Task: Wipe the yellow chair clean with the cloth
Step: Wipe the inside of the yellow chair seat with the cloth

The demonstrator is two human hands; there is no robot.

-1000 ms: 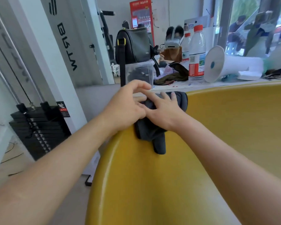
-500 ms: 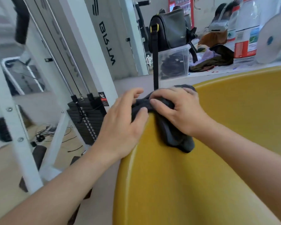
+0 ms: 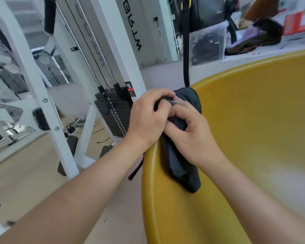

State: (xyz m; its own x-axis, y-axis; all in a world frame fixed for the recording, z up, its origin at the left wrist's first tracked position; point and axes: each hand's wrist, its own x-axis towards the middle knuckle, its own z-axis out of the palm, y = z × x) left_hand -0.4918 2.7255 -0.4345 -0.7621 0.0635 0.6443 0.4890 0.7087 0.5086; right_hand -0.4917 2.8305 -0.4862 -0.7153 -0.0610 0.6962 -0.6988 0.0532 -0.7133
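The yellow chair (image 3: 245, 138) fills the right half of the view, its curved rim running from lower centre up to the right. A dark grey cloth (image 3: 181, 166) is draped over the rim's left edge and hangs down the inner face. My left hand (image 3: 148, 118) curls its fingers over the cloth's top on the outer side of the rim. Beside it, touching it, my right hand (image 3: 192, 134) grips a bunched fold of the cloth on the inner side.
A white cable machine frame (image 3: 48, 103) with a black weight stack (image 3: 113, 113) stands to the left on a floor strewn with cables. Behind the chair, a table holds a black bag (image 3: 204, 11), a clear plastic box (image 3: 208, 43) and crumpled clothes (image 3: 257, 37).
Both hands slid down the chair's left rim with the cloth. Their fingers went from lying flat on the cloth to curling round it. The view swung left and down.
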